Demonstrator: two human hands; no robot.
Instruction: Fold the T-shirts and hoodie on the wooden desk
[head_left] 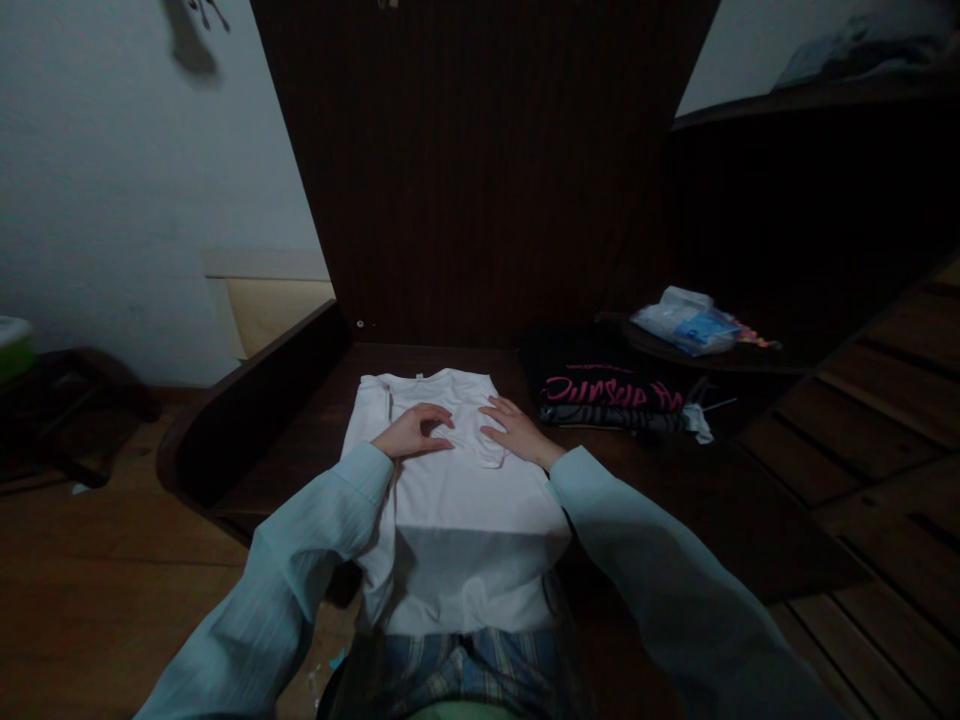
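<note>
A white T-shirt (465, 500) lies on the dark wooden surface in front of me, its collar end away from me and its lower part hanging over the front edge towards my lap. My left hand (420, 430) rests on the upper left of the shirt, with its thumb and fingers curved and apart. Lying on the folded-in sleeve (491, 450) at the shirt's right side, my right hand (517, 432) has its fingers spread. No cloth shows pinched in either hand.
Folded dark clothes with pink lettering (611, 390) sit to the right. A plastic packet (690, 322) rests on a small corner shelf beyond them. A raised wooden side (255, 390) bounds the surface on the left, and a tall dark panel (480, 180) stands behind.
</note>
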